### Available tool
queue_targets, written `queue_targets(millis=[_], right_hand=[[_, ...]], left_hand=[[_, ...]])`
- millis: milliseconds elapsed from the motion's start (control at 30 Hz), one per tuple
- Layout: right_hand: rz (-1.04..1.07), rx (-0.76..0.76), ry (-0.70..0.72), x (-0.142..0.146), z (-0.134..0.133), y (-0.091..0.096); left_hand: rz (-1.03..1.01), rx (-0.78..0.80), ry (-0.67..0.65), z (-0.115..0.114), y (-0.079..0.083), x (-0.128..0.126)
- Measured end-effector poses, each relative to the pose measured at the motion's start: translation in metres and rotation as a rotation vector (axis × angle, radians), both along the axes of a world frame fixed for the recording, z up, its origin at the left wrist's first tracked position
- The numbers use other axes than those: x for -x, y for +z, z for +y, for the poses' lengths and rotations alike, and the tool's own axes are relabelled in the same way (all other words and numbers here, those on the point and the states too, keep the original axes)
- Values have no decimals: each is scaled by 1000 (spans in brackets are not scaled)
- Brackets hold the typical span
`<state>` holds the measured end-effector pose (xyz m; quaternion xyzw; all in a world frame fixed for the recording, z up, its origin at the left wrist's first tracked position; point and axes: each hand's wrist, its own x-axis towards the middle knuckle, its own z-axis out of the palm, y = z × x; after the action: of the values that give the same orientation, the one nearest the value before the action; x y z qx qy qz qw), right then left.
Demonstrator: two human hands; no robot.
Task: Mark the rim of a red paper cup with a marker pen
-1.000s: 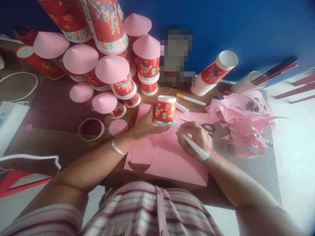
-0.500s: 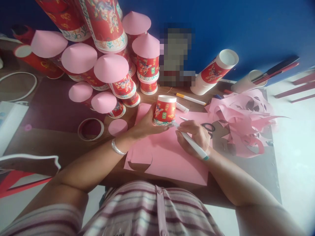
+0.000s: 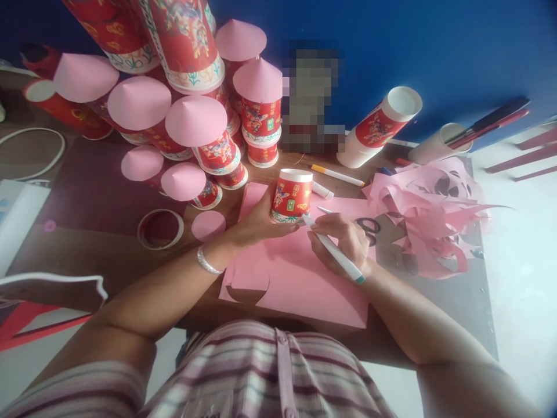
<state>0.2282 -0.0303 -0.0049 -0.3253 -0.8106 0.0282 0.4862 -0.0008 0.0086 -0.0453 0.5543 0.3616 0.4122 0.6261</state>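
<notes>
Upside down, a red paper cup point(image 3: 291, 194) with gold and green print sits in my left hand point(image 3: 260, 219), which is closed around its left side and underneath. Green drawn marks run along the white band at the cup's lower edge. My right hand point(image 3: 342, 241) grips a white marker point(image 3: 339, 258) with a green end, its tip at that band near the lower right of the cup. Whether the tip touches the cup I cannot tell. Beneath both hands lies pink paper point(image 3: 300, 278) with a round piece cut out at its left.
Stacked red cups with pink paper cones point(image 3: 196, 121) crowd the left back. A tape roll point(image 3: 161, 229) and a pink disc point(image 3: 209, 226) lie left. Scissors point(image 3: 369, 227), pink paper scraps point(image 3: 430, 203), a yellow-and-white marker point(image 3: 338, 175) and a cup stack point(image 3: 380, 125) are right.
The marker tip and my right hand have shifted slightly left along the cup's lower band. More of the scissors' handles shows. My left hand holds the cup in nearly the same place.
</notes>
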Motion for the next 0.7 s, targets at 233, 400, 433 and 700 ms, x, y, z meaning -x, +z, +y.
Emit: queue_targets(millis=[233,400,433,700], right_hand=[[22,5,19,1,1,0],[50,11,31,0,2,-2],[52,16,32,0,2,-3],[20,14,-12,0,0,-2]], left_hand=[[-10,6,2,1,-3,1],[-64,-4,-28,1,-1,-1],[-65,2,-29,1,-1,-1],[-52,-8,0,1,-11,0]])
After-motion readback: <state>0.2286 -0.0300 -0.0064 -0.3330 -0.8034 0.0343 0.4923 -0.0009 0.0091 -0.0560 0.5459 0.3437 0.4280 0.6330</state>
